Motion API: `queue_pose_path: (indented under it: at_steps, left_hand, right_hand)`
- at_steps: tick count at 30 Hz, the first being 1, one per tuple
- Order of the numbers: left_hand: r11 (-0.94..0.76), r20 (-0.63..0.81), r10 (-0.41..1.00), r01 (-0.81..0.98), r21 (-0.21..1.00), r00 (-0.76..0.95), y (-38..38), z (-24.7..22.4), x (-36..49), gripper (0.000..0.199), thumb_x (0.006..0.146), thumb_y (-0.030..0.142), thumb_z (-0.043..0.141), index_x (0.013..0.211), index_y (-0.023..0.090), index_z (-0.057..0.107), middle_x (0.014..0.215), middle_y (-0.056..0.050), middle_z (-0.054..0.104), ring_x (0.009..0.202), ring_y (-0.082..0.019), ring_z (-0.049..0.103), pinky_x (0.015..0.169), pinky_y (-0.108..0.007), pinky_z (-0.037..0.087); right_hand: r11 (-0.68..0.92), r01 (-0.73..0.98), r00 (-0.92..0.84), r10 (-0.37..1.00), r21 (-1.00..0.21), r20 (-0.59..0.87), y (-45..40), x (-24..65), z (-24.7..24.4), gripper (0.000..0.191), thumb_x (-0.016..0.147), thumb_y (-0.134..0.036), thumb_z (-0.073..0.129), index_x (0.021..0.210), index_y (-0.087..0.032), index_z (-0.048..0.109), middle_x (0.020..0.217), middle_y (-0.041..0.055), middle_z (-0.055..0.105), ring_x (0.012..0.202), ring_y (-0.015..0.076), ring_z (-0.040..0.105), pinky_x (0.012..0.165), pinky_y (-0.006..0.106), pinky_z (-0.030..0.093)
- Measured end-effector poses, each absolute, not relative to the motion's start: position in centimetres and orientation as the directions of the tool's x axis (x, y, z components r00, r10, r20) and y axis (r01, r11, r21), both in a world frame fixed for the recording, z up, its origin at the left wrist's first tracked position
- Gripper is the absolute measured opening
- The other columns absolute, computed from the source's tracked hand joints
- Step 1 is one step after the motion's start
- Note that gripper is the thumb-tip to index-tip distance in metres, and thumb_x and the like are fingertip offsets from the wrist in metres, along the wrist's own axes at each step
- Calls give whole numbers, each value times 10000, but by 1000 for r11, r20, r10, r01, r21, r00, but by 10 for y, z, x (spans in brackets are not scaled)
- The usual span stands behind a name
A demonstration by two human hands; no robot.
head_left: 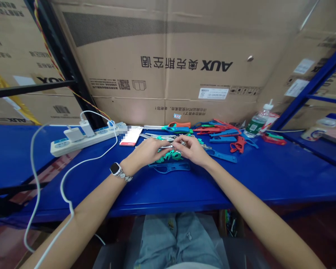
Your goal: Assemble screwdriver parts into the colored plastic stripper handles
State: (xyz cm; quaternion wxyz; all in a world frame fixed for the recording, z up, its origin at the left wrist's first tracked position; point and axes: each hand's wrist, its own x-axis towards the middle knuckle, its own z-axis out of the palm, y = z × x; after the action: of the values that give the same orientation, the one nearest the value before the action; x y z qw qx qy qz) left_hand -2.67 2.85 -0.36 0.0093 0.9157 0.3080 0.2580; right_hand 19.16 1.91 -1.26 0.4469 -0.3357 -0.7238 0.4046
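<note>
My left hand (148, 151) pinches a thin silvery rod (165, 147) between thumb and fingers, its tip pointing toward my other hand. Fingertips meeting it there, my right hand (194, 150) is closed in a pinch around something too small to make out. Under both hands lies a pile of small green plastic parts (170, 155) mixed with metal rods. Nearer to me rests a blue plastic lighter-handle shell (170, 167), lying flat. Another blue shell (222, 155) is just right of my right hand. Behind the hands lie long-nosed lighters, one with an orange handle (179, 124).
Red and blue shell pieces (221, 130) are heaped at the back right, beside a green-labelled bottle (254, 125). On the left are a white power strip (86, 139) with chargers, a loose white cable (72, 168) and a white-and-red card (131, 136). Cardboard (184, 37) walls the back.
</note>
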Motion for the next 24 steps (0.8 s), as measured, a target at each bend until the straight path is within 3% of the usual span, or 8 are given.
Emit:
queue_pose_path:
  at_steps: [4, 8, 15, 24]
  left_hand:
    - [-782, 440, 615, 579, 231, 655, 25, -3, -23, 279, 1005, 335, 502, 1025, 182, 734, 730, -33, 710, 576, -150, 595, 585, -277, 388]
    - [-744, 440, 645, 646, 174, 625, 17, 1, -20, 230, 936, 327, 541, 943, 164, 703, 718, -41, 695, 598, -181, 606, 583, -293, 383]
    - [-751, 392, 637, 649, 121, 663, 15, 5, -20, 241, 971, 269, 494, 919, 182, 713, 736, -53, 701, 653, -197, 627, 588, -289, 357]
    - [-732, 366, 639, 681, 17, 677, 14, 4, -15, 258, 1013, 241, 497, 1118, 194, 728, 918, -81, 771, 769, -222, 699, 625, -289, 411]
  right_hand:
    - [464, 205, -368, 852, -862, 372, 22, 190, -20, 408, 879, -588, 668, 789, -198, 587, 653, -18, 594, 524, 103, 430, 498, 229, 316]
    - [479, 227, -394, 841, -848, 370, 23, 190, -22, 475, 931, -624, 581, 716, -202, 544, 604, -17, 560, 510, 105, 421, 495, 231, 317]
    - [433, 188, -442, 839, -882, 318, 21, 189, -21, 533, 894, -703, 590, 698, -215, 509, 561, -32, 522, 474, 101, 403, 466, 231, 300]
    - [323, 101, -428, 868, -941, 252, 24, 184, -24, 562, 840, -749, 623, 697, -224, 480, 486, -73, 439, 403, 81, 336, 406, 226, 250]
